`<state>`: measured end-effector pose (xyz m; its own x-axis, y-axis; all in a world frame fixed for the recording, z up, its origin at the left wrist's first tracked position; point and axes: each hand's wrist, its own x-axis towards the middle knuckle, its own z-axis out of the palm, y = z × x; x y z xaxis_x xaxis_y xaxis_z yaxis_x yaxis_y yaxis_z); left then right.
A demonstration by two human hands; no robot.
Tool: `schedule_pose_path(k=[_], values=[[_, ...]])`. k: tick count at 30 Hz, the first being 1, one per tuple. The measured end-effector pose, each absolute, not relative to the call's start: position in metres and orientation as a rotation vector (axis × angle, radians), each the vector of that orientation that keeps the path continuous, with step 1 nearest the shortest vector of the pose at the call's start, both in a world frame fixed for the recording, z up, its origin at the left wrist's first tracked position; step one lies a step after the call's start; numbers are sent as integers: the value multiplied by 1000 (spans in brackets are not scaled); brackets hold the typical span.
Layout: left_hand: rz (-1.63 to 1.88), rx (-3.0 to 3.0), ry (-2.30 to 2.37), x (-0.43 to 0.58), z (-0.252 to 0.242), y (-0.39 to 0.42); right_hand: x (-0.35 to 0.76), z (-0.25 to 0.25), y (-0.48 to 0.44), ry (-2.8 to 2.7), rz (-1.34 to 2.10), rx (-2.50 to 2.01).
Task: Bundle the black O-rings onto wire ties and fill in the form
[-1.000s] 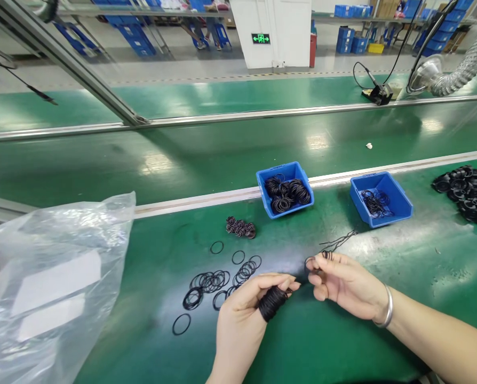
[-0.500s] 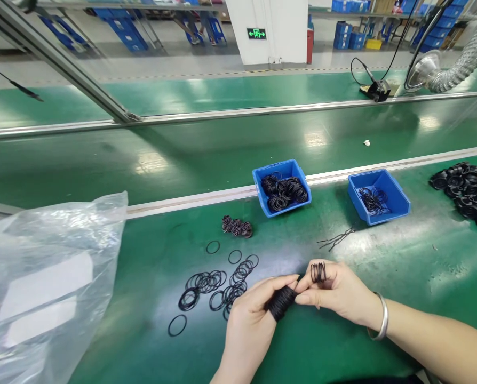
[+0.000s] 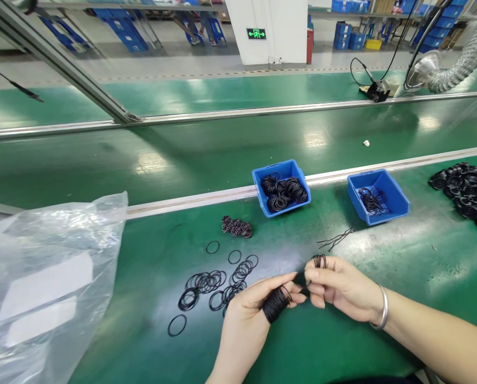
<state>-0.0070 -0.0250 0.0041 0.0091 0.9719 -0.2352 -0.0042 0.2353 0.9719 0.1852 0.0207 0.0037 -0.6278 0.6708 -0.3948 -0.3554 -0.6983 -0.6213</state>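
Note:
My left hand [image 3: 248, 314] is low in the middle, its thumb wearing a thick stack of black rubber rings [image 3: 275, 304], its fingers curled together above it. My right hand [image 3: 338, 288] is just to its right, fingertips pinched on a ring at the stack's end, with a few more black rings [image 3: 319, 261] hanging on its index finger. The fingertips of both hands meet. Loose black rings [image 3: 218, 285] lie scattered on the green table [image 3: 150, 256] to the left of my hands.
Two blue bins, one [image 3: 281, 187] full of rings and one [image 3: 378, 197] with a few, stand behind. A small dark bunch [image 3: 237, 227], thin black ties [image 3: 336, 238], a heap of black parts [image 3: 468, 194] at far right, and a clear plastic bag [image 3: 42, 288] at left.
My right hand drew in to the left hand's ring stack half a second ago, then backed off slightly and rose; the left hand has tilted a little. The view shifted slightly.

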Motion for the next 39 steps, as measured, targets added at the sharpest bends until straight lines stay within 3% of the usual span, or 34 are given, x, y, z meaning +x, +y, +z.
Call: schedule_pose_path(k=[7, 20, 27, 33, 39], values=[[953, 1076, 1343, -11, 1, -22, 195, 3, 32, -533, 2181, -841], [961, 1656, 1460, -14, 0, -24, 180, -6, 14, -1290, 1857, -1031], [971, 1626, 1367, -13, 1, -22, 180, -8, 15, -1058, 2026, -986], [1069, 1335, 1387, -7, 0, -26, 191, 4, 29, -545, 2149, -867], [1047, 1322, 1407, -6, -2, -28, 189, 2, 26, -723, 2131, -948]])
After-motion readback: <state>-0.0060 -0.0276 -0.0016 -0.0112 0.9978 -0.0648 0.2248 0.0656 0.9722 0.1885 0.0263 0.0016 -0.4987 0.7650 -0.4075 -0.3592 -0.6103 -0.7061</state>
